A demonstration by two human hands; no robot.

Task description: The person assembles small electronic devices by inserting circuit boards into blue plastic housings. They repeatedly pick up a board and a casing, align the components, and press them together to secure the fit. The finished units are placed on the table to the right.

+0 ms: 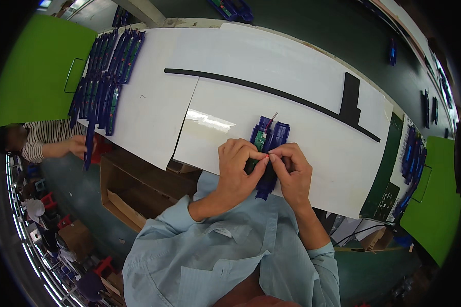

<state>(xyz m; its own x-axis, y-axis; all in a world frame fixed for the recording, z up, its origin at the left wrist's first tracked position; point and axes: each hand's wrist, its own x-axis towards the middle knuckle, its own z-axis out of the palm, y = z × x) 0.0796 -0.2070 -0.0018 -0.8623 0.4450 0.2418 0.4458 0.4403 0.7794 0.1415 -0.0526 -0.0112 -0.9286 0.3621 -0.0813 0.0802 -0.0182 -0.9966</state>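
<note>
A white-topped counter (153, 115) stands between bright green panels, left (41, 66) and right (433, 197). A dark green surface (312, 28) runs along its far side; left, strip lights (30, 259) line a grey-green floor (84, 187).

Cardboard box (123, 209) (open), green panel (36, 71)

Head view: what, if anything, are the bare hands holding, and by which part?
The left hand and right hand meet over the dark-blue plastic casing, apparently pinching a tiny red piece between fingertips; which part cannot be told.
</note>
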